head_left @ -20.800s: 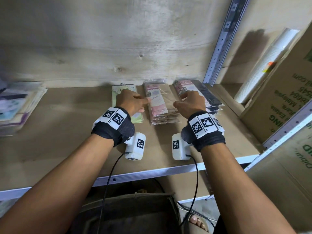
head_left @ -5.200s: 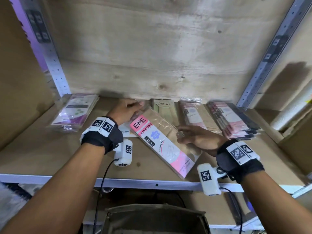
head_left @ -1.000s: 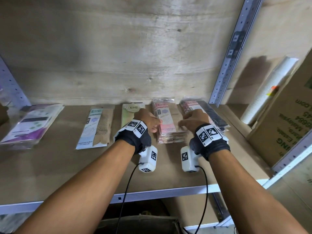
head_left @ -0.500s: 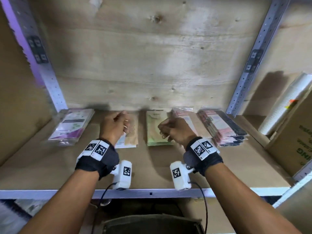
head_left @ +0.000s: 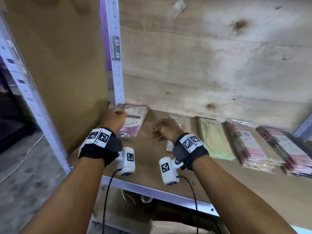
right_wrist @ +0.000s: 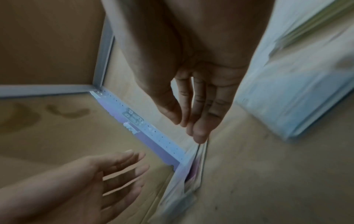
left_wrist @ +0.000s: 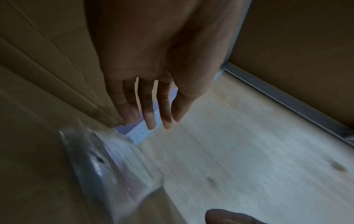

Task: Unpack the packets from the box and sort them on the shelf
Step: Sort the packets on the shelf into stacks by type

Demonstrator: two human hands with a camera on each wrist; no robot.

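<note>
Several packets lie in a row on the wooden shelf [head_left: 148, 159]. From the left they are a purple stack [head_left: 135, 120], a white-brown ENE packet [head_left: 185, 123], a green ENE packet [head_left: 214, 137], a pink stack [head_left: 249, 149] and a dark-pink stack [head_left: 287, 149]. My left hand [head_left: 116, 118] hovers at the purple stack's left edge, by the upright. In the left wrist view the left hand [left_wrist: 162, 121] has straight fingers and holds nothing, with the blurred purple stack [left_wrist: 114, 166] below. My right hand [head_left: 160, 130] hangs empty between the purple stack and the ENE packet, partly hiding the latter. Its fingers [right_wrist: 199, 133] are relaxed.
A perforated metal upright [head_left: 116, 65] and a cardboard side panel [head_left: 59, 65] close the shelf's left end. Plywood forms the back wall [head_left: 202, 73]. The metal front edge [head_left: 152, 190] runs below my wrists. Something dark and unclear [head_left: 168, 217] sits under the shelf.
Both hands have moved left along the shelf, from over the ENE packets towards the purple stack. The view has swung left with them. Both hands stay empty.
</note>
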